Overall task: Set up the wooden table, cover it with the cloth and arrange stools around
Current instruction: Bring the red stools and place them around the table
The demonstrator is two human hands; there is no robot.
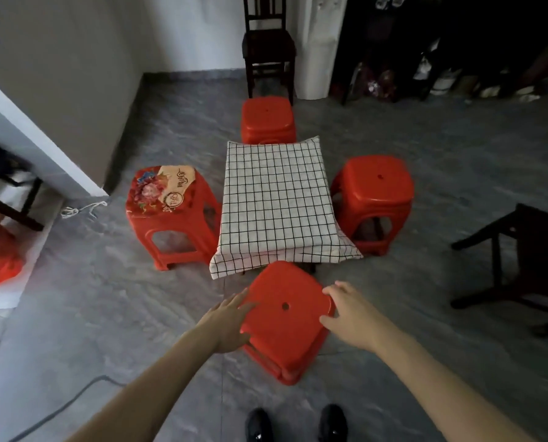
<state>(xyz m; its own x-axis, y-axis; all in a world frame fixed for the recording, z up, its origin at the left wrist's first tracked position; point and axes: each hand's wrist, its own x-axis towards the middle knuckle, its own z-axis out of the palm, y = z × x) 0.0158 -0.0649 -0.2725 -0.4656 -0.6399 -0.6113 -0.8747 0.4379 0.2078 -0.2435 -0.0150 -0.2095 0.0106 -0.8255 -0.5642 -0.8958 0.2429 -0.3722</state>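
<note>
Taking the checked cloth (277, 202) that covers the bench as the landmark, the floral-topped red stool (167, 212) stands just beside its left edge, a plain red stool (267, 121) sits against its far edge, and another plain red stool (374, 199) stands just beside its right edge. The fourth red stool (287, 314) is at the cloth's near edge, its front rim close under the hanging hem, and it looks turned a little askew against the cloth's straight edge, its near corner pointing down and to the right. The left hand (231, 320) lies against this stool's left side with fingers straight, the grip released and only touching the seat edge. The right hand (346, 311) rests on the right rim with fingers loosely spread, also grasping nothing firmly as far as the view shows. Both hands flank the seat about evenly, so neither is clearly nearer. In my judgement the coming move turns on this skew: the stool lies directly ahead of the hands toward the cloth and needs a small twist to square it.
</note>
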